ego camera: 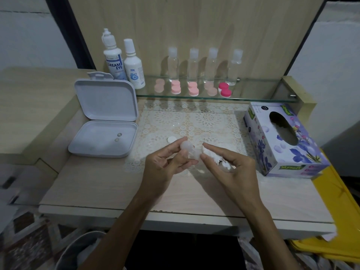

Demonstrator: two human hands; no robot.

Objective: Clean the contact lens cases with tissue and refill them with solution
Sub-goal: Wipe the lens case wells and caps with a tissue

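Observation:
Over the lace mat, my left hand (167,162) holds a clear contact lens case (190,151) between thumb and fingers. My right hand (229,168) pinches a crumpled white tissue (214,157) and presses it against the case's right cup. A loose white cap (171,139) lies on the mat just behind my left hand. Two solution bottles (124,63) stand at the back left. Several pink-capped lens cases (193,89) sit in a row on the glass shelf (253,98).
An open white box (91,141) with two small lenses inside lies at the left. A tissue box (282,141) stands at the right. Several clear bottles (202,65) line the back of the shelf. A bin (78,250) sits below the table's front edge.

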